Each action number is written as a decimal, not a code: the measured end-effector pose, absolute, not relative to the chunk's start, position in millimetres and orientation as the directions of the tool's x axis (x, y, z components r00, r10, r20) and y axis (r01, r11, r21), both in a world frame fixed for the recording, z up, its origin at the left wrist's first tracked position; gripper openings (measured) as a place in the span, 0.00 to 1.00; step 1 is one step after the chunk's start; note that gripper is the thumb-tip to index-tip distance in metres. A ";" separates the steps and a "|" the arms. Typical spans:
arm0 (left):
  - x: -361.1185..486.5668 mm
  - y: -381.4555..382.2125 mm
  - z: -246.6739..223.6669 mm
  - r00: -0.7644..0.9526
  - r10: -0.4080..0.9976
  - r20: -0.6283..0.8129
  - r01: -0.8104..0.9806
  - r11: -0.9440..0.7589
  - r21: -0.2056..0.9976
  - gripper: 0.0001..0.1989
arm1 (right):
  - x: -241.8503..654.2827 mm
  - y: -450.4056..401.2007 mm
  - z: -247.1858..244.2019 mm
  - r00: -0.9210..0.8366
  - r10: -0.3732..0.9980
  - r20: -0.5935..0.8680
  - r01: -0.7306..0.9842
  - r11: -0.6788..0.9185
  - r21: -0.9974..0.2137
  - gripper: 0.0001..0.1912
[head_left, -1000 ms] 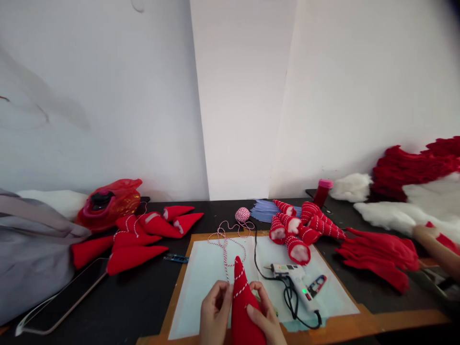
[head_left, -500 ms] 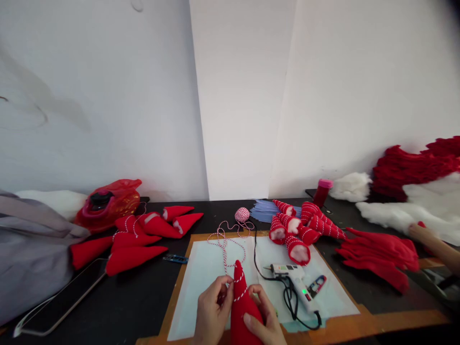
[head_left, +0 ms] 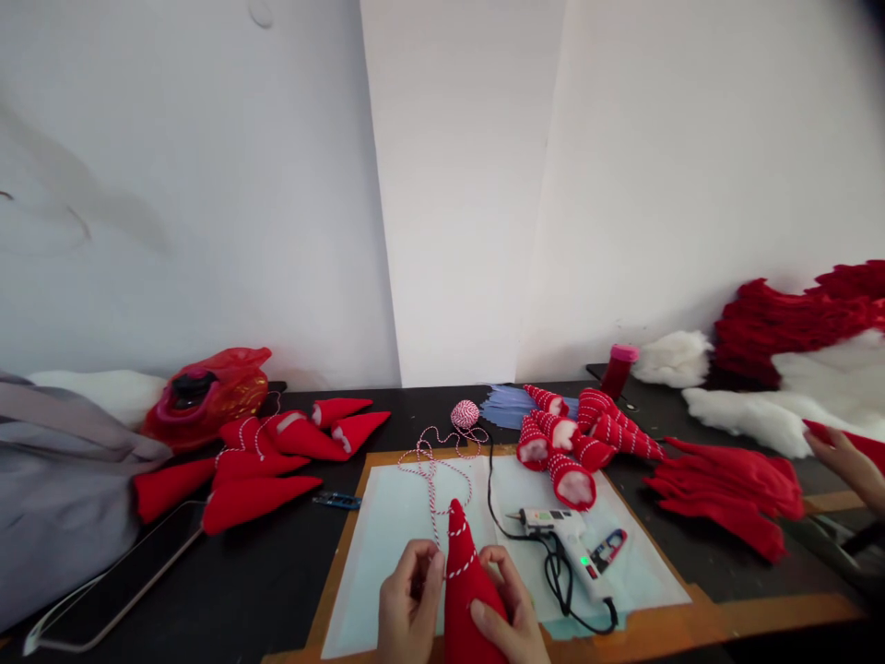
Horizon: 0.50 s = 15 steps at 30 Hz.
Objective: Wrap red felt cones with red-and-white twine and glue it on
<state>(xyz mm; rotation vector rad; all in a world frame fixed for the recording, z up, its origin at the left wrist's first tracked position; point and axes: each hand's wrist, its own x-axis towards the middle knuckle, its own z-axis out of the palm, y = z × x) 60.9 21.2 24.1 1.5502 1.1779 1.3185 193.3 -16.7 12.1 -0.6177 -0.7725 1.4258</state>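
A black surface (head_left: 277, 590) bears a pale sheet (head_left: 377, 553) edged with brown tape (head_left: 340, 561). On the sheet lie a glue gun (head_left: 568, 544), its black cord looped beside it, and small snips (head_left: 609, 551). Left of the sheet are plain red cones (head_left: 259, 500), a phone (head_left: 117, 581) and blue snips (head_left: 336, 500). A string ball (head_left: 465, 414) sits beyond its far edge; striped cones (head_left: 573, 481) overlap its far right corner, with red fabric (head_left: 733, 493) right of them.

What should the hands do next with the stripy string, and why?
Perhaps the left hand should guide the striped string around the red cone lower down: its turns show near the tip, the cloth below looks plain, and the right hand steadies the cone.
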 end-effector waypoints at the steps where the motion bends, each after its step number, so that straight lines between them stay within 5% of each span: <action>1: 62.4 17.1 23.1 0.041 0.956 0.290 0.147 -0.293 0.945 0.17 | 193.7 -16.6 13.1 0.005 0.996 0.090 -0.623 0.073 -0.779 0.24; 15: 62.5 -6.0 33.9 -0.071 0.888 0.455 0.064 -0.451 0.890 0.16 | 190.6 -12.6 7.2 0.073 0.993 0.090 -0.566 0.116 -0.816 0.23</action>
